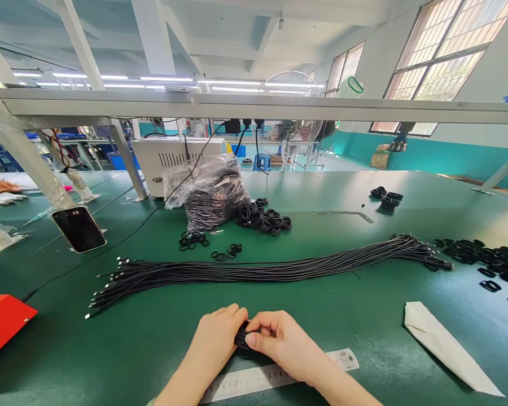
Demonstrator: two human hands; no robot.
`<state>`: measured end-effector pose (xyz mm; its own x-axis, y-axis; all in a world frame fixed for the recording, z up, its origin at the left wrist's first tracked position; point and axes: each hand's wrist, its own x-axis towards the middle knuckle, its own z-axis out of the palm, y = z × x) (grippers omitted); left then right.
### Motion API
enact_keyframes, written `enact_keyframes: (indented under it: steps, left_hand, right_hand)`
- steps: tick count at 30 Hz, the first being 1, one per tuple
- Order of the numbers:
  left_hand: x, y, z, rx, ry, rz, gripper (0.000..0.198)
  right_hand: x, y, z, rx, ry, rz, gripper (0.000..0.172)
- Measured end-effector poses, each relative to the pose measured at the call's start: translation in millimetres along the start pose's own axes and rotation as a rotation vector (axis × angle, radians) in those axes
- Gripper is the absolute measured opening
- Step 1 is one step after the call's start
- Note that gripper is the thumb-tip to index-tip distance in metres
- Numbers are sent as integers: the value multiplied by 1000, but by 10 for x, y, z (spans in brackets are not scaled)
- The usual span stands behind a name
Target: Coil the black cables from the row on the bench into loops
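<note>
Right now both hands are clenched on one short black bundle (241,336), which sits between them at the middle of the view. The left hand (215,345) curls around its near side, while the right hand (281,344) pinches it with thumb and fingers from the other side. Its long axis is hard to judge (the fingers hide most of it), though the visible stub seems to tilt up toward the left hand. A steel ruler (258,380) lies on the green table (152,361) just below the hands, with the right forearm crossing over it. Ahead of the hands, long black cables (258,272) stretch across the table, with black rings (262,219) and a plastic bag (211,194) beyond them. A white paper strip (444,349) lies off to the right.
</note>
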<state>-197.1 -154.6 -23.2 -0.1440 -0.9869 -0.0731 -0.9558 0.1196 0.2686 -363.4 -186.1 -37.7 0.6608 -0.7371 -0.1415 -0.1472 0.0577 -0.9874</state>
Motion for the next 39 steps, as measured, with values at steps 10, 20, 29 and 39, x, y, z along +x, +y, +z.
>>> enact_keyframes:
  steps: [10, 20, 29, 39]
  left_hand:
    - [-9, -11, 65, -135, 36, -19, 13]
    - [83, -117, 85, -751, 156, -100, 21]
    - [231, -327, 82, -1319, 275, -354, 51]
    - [226, -262, -1, -1479, 348, -353, 58]
  right_hand:
    - [-43, -97, 110, -462, 85, -217, 27]
    - [341, -485, -167, -828, 198, -231, 23]
    - [1621, -540, -112, -905, 180, -236, 5]
    - [1054, -439, -202, -283, 71, -164, 30]
